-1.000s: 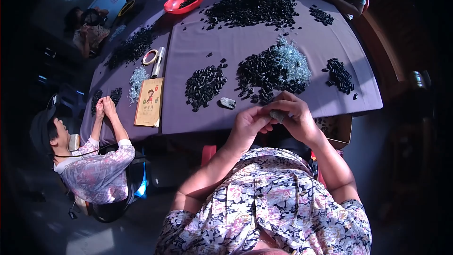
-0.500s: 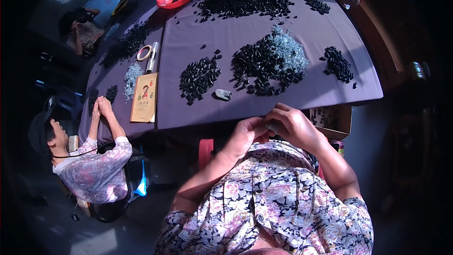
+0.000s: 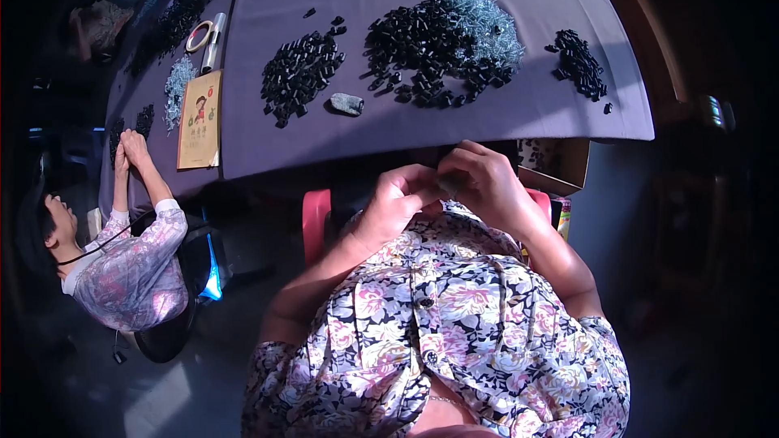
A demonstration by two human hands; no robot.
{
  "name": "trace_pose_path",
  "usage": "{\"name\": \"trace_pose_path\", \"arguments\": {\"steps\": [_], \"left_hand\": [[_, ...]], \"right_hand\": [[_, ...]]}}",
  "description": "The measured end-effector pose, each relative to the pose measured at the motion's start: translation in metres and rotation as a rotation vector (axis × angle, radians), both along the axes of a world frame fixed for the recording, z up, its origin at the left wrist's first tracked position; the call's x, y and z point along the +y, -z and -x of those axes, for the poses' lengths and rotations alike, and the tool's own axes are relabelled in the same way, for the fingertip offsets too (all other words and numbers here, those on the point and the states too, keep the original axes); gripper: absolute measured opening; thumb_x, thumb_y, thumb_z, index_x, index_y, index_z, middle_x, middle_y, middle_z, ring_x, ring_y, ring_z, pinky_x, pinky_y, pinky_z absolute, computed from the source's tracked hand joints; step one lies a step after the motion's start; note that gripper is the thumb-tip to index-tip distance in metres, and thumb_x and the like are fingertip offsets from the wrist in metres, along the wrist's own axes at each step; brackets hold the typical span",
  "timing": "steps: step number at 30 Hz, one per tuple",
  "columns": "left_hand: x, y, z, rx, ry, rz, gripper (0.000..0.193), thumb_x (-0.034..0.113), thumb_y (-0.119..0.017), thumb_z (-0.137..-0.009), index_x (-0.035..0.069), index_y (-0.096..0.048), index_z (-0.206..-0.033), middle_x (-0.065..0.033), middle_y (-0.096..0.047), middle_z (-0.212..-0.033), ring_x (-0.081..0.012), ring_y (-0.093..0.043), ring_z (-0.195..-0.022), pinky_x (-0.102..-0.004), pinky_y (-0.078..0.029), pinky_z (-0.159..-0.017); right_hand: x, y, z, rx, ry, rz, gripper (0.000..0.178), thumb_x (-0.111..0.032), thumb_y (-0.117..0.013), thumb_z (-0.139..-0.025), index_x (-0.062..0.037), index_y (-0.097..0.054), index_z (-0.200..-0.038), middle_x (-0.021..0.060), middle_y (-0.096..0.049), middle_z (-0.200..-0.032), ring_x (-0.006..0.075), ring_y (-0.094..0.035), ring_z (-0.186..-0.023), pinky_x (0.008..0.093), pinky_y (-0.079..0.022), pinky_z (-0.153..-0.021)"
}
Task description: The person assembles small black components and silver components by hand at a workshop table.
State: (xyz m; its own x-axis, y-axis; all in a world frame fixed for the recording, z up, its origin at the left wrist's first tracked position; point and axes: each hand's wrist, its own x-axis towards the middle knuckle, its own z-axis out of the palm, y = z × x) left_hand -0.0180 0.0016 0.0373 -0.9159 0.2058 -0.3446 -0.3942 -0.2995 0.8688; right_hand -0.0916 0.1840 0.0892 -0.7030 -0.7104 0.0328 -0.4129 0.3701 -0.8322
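Note:
In front of my shirt, just off the table's near edge, my left hand (image 3: 395, 204) and my right hand (image 3: 487, 184) meet with their fingertips pinched together. Whatever sits between the fingers is mostly hidden and too small to name. Beyond them on the purple tablecloth (image 3: 365, 138) spreads a heap of small black pieces (image 3: 410, 57), with thin clear pieces (image 3: 491, 32) piled against its right side. Smaller groups of black pieces lie on the left (image 3: 300, 73) and on the right (image 3: 580, 65). A grey-white lump (image 3: 346, 104) rests near the front edge.
A cardboard box (image 3: 578, 164) holding small dark pieces is below the table edge at right. On the left lie a yellow notebook (image 3: 200, 134), a tape roll (image 3: 198, 36) and a clear roll (image 3: 214, 40). A co-worker's hands (image 3: 132, 148) are by small black piles. Red chair parts (image 3: 316, 223) flank me.
The view has shifted, so the table and its piles sit higher and farther left in the picture. My hands stay together, their fingers slightly moved.

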Motion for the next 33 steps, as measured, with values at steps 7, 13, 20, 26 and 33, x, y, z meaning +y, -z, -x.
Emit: {"name": "trace_pose_path", "arguments": {"steps": [7, 13, 20, 26, 33], "left_hand": [[0.003, -0.002, -0.001, 0.074, -0.068, -0.088, 0.015, 0.002, -0.060, -0.095, -0.002, -0.061, -0.110, -0.0056, -0.070, -0.094, -0.0101, -0.066, -0.084, -0.0235, -0.053, -0.076], [0.002, -0.003, 0.002, 0.089, -0.098, -0.109, 0.018, 0.002, -0.061, -0.095, -0.002, -0.062, -0.112, -0.0074, -0.071, -0.097, -0.0102, -0.066, -0.083, -0.0223, -0.052, -0.077], [0.004, -0.007, 0.002, 0.102, -0.110, -0.098, 0.019, 0.002, -0.060, -0.096, -0.003, -0.060, -0.114, -0.0080, -0.071, -0.099, -0.0108, -0.066, -0.087, -0.0225, -0.052, -0.079], [0.008, -0.003, -0.002, 0.122, -0.142, -0.098, 0.018, 0.003, -0.059, -0.096, -0.003, -0.060, -0.113, -0.0077, -0.071, -0.098, -0.0109, -0.066, -0.086, -0.0229, -0.052, -0.077], [0.008, 0.006, -0.001, 0.031, -0.128, -0.232, 0.018, 0.006, -0.061, -0.095, 0.000, -0.063, -0.112, -0.0072, -0.071, -0.095, -0.0109, -0.065, -0.079, -0.0230, -0.052, -0.073]], "right_hand": [[0.004, 0.001, 0.006, -0.199, 0.016, 0.094, 0.022, 0.011, -0.064, -0.083, 0.0018, -0.066, -0.102, 0.0092, -0.059, -0.097, 0.0180, -0.067, -0.089, 0.0289, -0.055, -0.077], [-0.003, 0.001, 0.001, -0.267, 0.108, 0.214, 0.017, 0.009, -0.064, -0.086, 0.0035, -0.067, -0.102, 0.0098, -0.060, -0.094, 0.0185, -0.067, -0.087, 0.0289, -0.055, -0.075], [0.002, 0.016, -0.001, -0.465, 0.186, 0.355, 0.016, 0.010, -0.062, -0.087, 0.0061, -0.066, -0.103, 0.0083, -0.060, -0.093, 0.0158, -0.066, -0.088, 0.0268, -0.055, -0.076], [0.009, 0.021, 0.001, -0.633, 0.200, 0.495, 0.019, 0.011, -0.057, -0.090, 0.0068, -0.064, -0.107, 0.0096, -0.068, -0.099, 0.0136, -0.067, -0.088, 0.0247, -0.055, -0.082], [-0.004, 0.027, 0.000, -0.312, 0.119, 0.438, 0.031, 0.016, -0.051, -0.081, 0.0044, -0.066, -0.106, 0.0069, -0.065, -0.097, 0.0130, -0.065, -0.088, 0.0244, -0.052, -0.077]]}}
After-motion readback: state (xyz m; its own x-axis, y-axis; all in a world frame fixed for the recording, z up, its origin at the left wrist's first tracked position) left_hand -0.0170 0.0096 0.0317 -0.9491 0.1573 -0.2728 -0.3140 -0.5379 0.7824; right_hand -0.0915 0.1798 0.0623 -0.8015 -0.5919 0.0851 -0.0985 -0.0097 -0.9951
